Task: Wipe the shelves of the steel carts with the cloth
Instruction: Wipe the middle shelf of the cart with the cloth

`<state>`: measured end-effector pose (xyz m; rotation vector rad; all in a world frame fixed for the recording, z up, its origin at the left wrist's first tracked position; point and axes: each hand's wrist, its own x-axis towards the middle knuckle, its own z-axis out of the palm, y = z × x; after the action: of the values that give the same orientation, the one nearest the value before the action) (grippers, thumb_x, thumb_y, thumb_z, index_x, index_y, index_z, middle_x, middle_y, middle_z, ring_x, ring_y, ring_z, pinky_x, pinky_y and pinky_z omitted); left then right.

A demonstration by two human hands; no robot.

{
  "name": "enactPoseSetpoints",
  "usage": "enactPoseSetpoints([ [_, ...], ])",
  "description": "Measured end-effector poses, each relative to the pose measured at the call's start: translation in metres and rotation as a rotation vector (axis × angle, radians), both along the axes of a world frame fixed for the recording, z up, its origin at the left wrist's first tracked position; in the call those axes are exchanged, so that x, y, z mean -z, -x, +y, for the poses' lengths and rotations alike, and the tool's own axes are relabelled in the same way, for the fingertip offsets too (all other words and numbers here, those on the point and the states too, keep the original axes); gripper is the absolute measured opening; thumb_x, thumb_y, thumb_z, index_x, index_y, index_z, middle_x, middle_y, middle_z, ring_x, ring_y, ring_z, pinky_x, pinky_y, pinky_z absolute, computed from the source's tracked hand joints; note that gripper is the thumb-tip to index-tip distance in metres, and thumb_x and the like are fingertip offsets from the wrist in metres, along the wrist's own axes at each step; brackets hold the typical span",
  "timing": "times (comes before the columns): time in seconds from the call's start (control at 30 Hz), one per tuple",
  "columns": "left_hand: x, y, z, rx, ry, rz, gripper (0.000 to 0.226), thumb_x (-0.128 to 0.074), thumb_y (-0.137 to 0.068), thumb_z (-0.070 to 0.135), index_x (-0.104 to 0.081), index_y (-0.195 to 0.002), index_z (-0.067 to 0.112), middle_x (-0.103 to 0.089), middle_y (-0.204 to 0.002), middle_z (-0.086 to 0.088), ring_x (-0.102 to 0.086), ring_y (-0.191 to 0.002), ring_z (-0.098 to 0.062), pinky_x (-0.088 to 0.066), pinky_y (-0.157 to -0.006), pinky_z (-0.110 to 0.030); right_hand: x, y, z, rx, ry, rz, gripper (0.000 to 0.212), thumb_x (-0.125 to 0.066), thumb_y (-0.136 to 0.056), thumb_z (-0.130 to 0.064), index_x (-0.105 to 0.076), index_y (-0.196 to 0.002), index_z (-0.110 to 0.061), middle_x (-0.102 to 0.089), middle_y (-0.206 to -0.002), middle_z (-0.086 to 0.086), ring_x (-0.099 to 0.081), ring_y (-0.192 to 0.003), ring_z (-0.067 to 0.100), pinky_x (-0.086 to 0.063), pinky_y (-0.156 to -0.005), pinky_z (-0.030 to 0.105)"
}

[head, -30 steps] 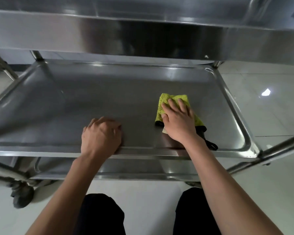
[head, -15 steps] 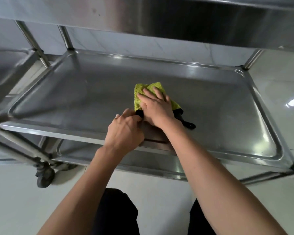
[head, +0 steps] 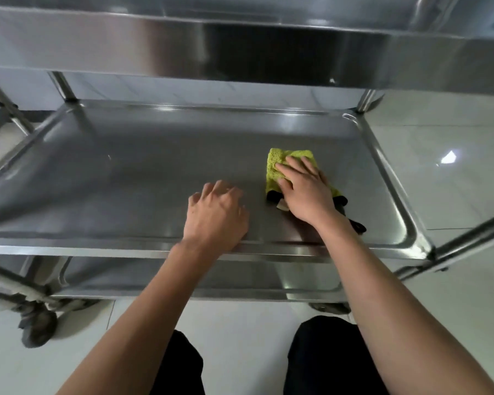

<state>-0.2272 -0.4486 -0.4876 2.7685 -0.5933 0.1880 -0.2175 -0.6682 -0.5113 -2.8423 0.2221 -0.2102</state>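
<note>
A folded yellow-green cloth [head: 277, 163] with a black edge lies on the right half of the steel cart's middle shelf [head: 126, 172]. My right hand [head: 305, 192] lies flat on the cloth with its fingers spread and presses it down. My left hand [head: 216, 215] rests on the shelf near its front rim, fingers loosely bent and holding nothing, a short way left of the cloth.
The top shelf [head: 240, 49] overhangs close above the middle one. A lower shelf [head: 183, 280] shows beneath the front rim. A cart wheel [head: 39, 326] stands at the lower left, steel side rails [head: 468, 240] at the right. White tiled floor surrounds the cart.
My right hand slid the cloth left to meet my left hand, then back to the right. My left hand now sits apart from the cloth again.
</note>
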Motion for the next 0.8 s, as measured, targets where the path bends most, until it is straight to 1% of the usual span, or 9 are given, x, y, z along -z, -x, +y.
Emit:
enactPoseSetpoints([
  [0.13,-0.007,0.006,-0.076,0.144,-0.03,0.025,0.032,-0.041,-0.088,0.035,-0.063,-0.11,0.026,-0.058,-0.124,0.0,-0.05,-0.116,-0.026,-0.042,-0.09,-0.046,0.0,0.026,-0.06,0.076,0.016,0.003,0.044,-0.035,-0.103,-0.042,-0.038,-0.147,-0.041,-0.023,-0.161,-0.015,-0.01,-0.152,0.017,-0.014,-0.12,0.049],
  [0.2,-0.009,0.003,-0.098,0.145,-0.075,0.062,0.037,-0.042,-0.089,0.037,-0.064,-0.116,0.026,-0.057,-0.125,-0.002,-0.049,-0.12,-0.027,-0.042,-0.093,-0.048,0.001,0.038,-0.091,0.16,0.021,0.003,0.045,-0.036,-0.102,-0.039,-0.038,-0.147,-0.041,-0.022,-0.161,-0.016,-0.009,-0.152,0.017,-0.014,-0.121,0.05],
  [0.3,-0.004,0.0,-0.11,0.092,-0.092,0.163,0.035,-0.042,-0.087,0.035,-0.067,-0.109,0.026,-0.058,-0.122,-0.003,-0.05,-0.117,-0.029,-0.043,-0.094,-0.051,0.002,0.051,-0.13,0.3,0.032,-0.014,0.044,-0.036,-0.101,-0.038,-0.041,-0.145,-0.039,-0.026,-0.16,-0.015,-0.011,-0.151,0.017,-0.013,-0.12,0.046],
  [0.47,0.007,-0.001,-0.104,0.106,-0.05,0.086,0.03,-0.045,-0.084,0.038,-0.07,-0.1,0.031,-0.062,-0.116,0.007,-0.056,-0.11,-0.025,-0.044,-0.09,-0.045,0.006,0.046,-0.136,0.343,0.097,-0.012,0.044,-0.035,-0.1,-0.037,-0.041,-0.144,-0.038,-0.031,-0.157,-0.013,-0.012,-0.15,0.018,-0.014,-0.118,0.046],
  [0.57,0.005,-0.005,-0.095,0.153,-0.026,0.078,0.032,-0.045,-0.084,0.047,-0.069,-0.102,0.035,-0.064,-0.115,0.011,-0.06,-0.108,-0.024,-0.045,-0.087,-0.042,0.008,0.043,-0.13,0.342,0.127,-0.019,0.043,-0.032,-0.101,-0.037,-0.041,-0.143,-0.04,-0.032,-0.156,-0.015,-0.012,-0.149,0.019,-0.013,-0.118,0.047],
  [0.63,0.002,-0.013,-0.081,0.15,0.033,0.098,0.033,-0.046,-0.083,0.049,-0.068,-0.104,0.035,-0.066,-0.116,0.009,-0.061,-0.108,-0.026,-0.046,-0.088,-0.041,0.008,0.039,-0.126,0.343,0.105,-0.019,0.042,-0.031,-0.102,-0.037,-0.042,-0.142,-0.041,-0.031,-0.156,-0.017,-0.011,-0.15,0.019,-0.012,-0.119,0.048],
  [0.67,0.001,-0.017,-0.072,0.134,0.052,0.103,0.034,-0.049,-0.083,0.048,-0.068,-0.108,0.036,-0.066,-0.121,0.007,-0.059,-0.113,-0.027,-0.046,-0.091,-0.041,0.007,0.036,-0.123,0.337,0.09,-0.013,0.043,-0.031,-0.102,-0.036,-0.042,-0.142,-0.042,-0.031,-0.157,-0.017,-0.011,-0.15,0.019,-0.011,-0.119,0.048],
  [0.73,0.001,-0.026,-0.052,0.077,-0.009,0.085,0.039,-0.055,-0.084,0.048,-0.066,-0.12,0.037,-0.059,-0.131,0.004,-0.05,-0.124,-0.026,-0.043,-0.098,-0.046,0.006,0.029,-0.111,0.314,0.088,0.0,0.044,-0.032,-0.101,-0.034,-0.041,-0.143,-0.04,-0.029,-0.157,-0.017,-0.01,-0.15,0.019,-0.01,-0.12,0.048],
  [0.8,0.001,-0.032,-0.031,-0.019,-0.072,0.062,0.041,-0.057,-0.083,0.05,-0.065,-0.12,0.035,-0.055,-0.132,0.003,-0.044,-0.125,-0.027,-0.04,-0.097,-0.05,0.005,0.02,-0.097,0.29,0.103,0.001,0.045,-0.032,-0.1,-0.033,-0.039,-0.144,-0.039,-0.027,-0.158,-0.016,-0.009,-0.15,0.02,-0.009,-0.119,0.049],
])
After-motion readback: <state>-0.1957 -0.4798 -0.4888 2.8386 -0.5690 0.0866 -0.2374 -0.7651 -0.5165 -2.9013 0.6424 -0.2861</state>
